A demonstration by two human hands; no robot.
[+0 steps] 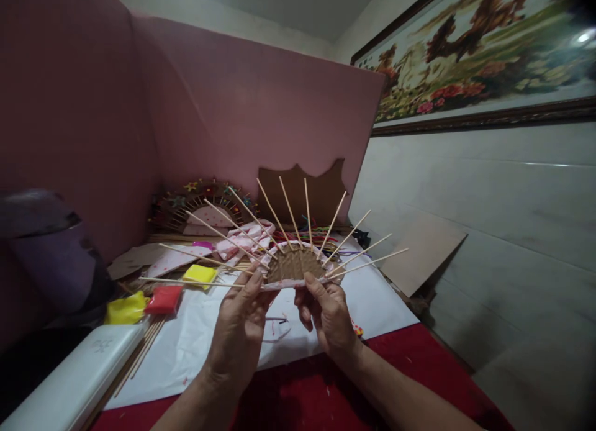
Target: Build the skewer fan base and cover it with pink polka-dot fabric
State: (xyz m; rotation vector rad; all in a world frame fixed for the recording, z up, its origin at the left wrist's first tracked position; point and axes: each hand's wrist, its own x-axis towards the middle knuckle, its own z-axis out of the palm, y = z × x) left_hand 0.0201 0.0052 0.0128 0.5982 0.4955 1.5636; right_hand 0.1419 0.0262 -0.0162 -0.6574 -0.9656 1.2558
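Between both hands, raised above the table, is a half-round cardboard piece [298,264] edged with pale pink cloth. Several thin wooden sticks [308,210] fan out from its curved edge. My left hand [243,316] pinches its lower left corner, thumb in front and fingers behind. At the lower edge, right of the middle, my right hand [326,310] grips it with the thumb on the front and the other fingers curled. Under the hands lies a white sheet [195,350], with a small dark-tipped bit on it.
A finished-looking fan with coloured decorations [209,207] leans at the back left. Yellow packet [200,274], red packet [164,300], pink cloth [242,240] and a white box [79,381] lie left. Cut cardboard [298,189] stands behind; a flat board [421,254] leans right. Red cloth [395,369] covers the front.
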